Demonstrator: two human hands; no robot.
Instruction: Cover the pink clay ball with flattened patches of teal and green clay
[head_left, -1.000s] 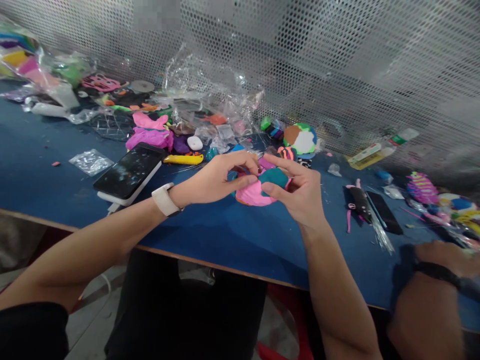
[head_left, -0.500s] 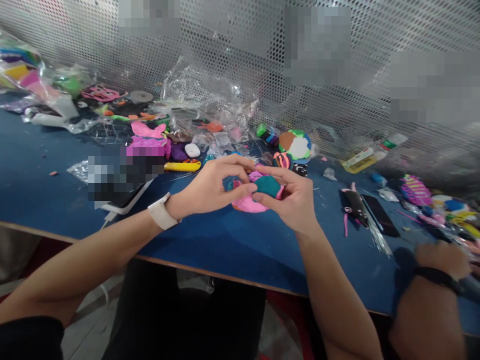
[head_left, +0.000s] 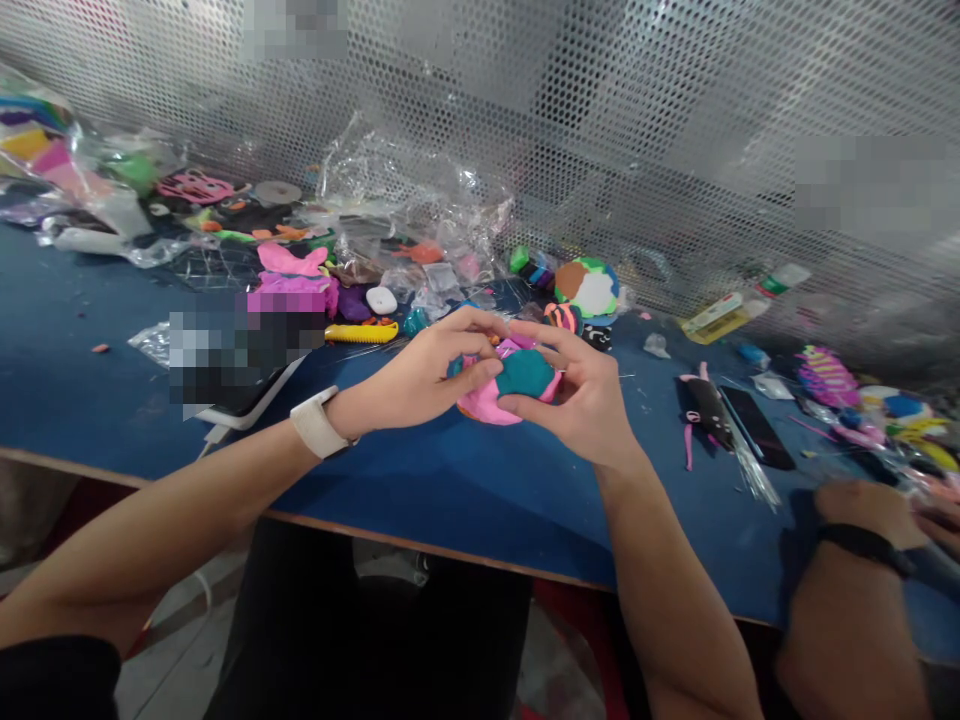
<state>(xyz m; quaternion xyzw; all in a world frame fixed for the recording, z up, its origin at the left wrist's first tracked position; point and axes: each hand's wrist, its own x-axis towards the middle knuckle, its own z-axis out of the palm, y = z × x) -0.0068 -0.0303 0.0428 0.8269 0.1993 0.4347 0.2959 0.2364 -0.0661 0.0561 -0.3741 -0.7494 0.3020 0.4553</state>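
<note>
Both hands pinch the pink-and-teal clay lump (head_left: 501,388) just above the blue table (head_left: 465,480): left hand (head_left: 420,375) fingers closed on its left side, right hand (head_left: 581,395) fingers curled round the right. Table's back half is littered with clay bits, crumpled plastic wrap (head_left: 405,190) and a yellow cutter (head_left: 365,333), up against a perforated metal screen (head_left: 600,150). Another person's hand (head_left: 862,505) rests on the table edge at far right.

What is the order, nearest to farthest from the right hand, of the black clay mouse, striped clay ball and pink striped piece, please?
1. Striped clay ball, just behind the right hand holding the clay lump.
2. Black clay mouse, to its right.
3. Pink striped piece, far right.
</note>
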